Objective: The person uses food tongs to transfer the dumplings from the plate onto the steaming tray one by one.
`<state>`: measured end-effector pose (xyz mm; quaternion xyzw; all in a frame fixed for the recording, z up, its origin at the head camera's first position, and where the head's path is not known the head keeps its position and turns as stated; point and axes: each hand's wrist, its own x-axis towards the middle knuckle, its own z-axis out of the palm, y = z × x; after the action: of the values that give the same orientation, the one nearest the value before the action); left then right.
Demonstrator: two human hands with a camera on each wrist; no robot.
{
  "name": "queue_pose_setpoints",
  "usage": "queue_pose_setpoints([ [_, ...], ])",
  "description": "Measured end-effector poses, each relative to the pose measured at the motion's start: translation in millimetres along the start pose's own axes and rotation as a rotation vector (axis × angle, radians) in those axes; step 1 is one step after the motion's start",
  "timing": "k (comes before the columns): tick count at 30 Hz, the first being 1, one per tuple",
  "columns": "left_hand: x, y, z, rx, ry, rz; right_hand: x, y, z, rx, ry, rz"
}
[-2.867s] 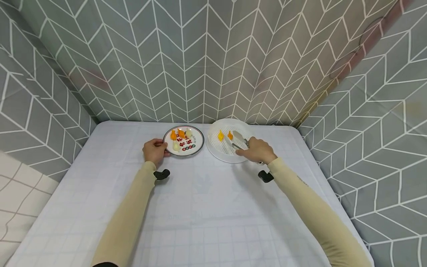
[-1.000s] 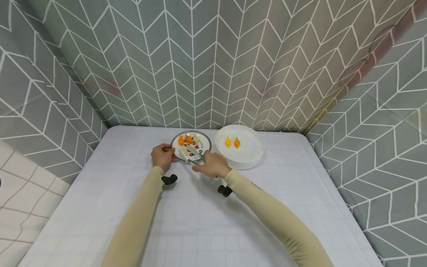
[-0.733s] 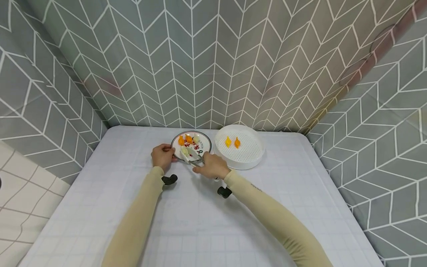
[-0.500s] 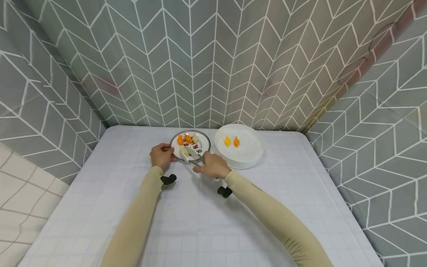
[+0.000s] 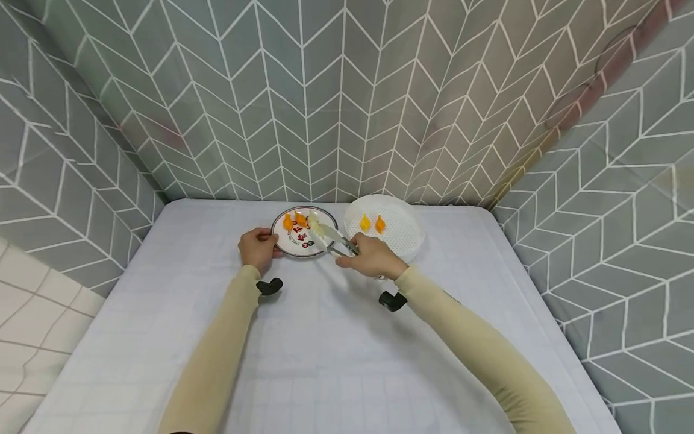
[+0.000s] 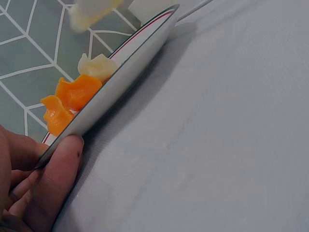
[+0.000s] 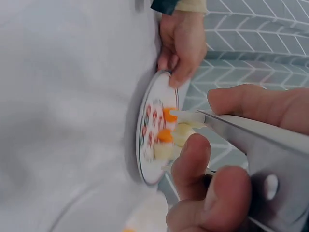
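My left hand [image 5: 257,250] pinches the near-left rim of a round white plate [image 5: 287,243] with red lettering and a dark rim line. In the left wrist view two orange dumplings [image 6: 79,92] and a pale dumpling [image 6: 99,67] sit on it. My right hand [image 5: 376,258] grips metal tongs [image 5: 337,236] with pale tips. Between those tips is another pale dumpling [image 7: 182,134], raised over the plate's right part. It shows blurred at the top of the left wrist view.
Right of the plate stands a round white perforated tray [image 5: 403,236], bearing a yellow dumpling [image 5: 365,223] and an orange dumpling [image 5: 380,225]. A white cloth [image 5: 320,337] covers the table. Patterned curtains [image 5: 325,108] hang close behind the table and along its sides.
The tongs went from the tray to the plate, closed around the pale dumpling at its near side, and have lifted it up and rightward. The left hand stays at the plate's rim.
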<state>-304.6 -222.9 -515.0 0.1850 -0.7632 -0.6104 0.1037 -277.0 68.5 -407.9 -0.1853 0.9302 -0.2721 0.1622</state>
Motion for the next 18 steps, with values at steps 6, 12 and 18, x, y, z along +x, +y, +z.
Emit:
queue_pose_setpoints([
  [6, 2.1, 3.0, -1.3, -0.002, 0.007, -0.006, -16, 22, -37, -0.019, 0.036, 0.038],
  [12, 0.8, 2.3, 2.1, -0.004, 0.006, -0.018, -32, 58, -77, -0.039, 0.064, 0.122],
  [18, 3.4, -3.1, 4.3, 0.015, 0.024, -0.026, -37, 98, -99, -0.011, 0.079, 0.210],
])
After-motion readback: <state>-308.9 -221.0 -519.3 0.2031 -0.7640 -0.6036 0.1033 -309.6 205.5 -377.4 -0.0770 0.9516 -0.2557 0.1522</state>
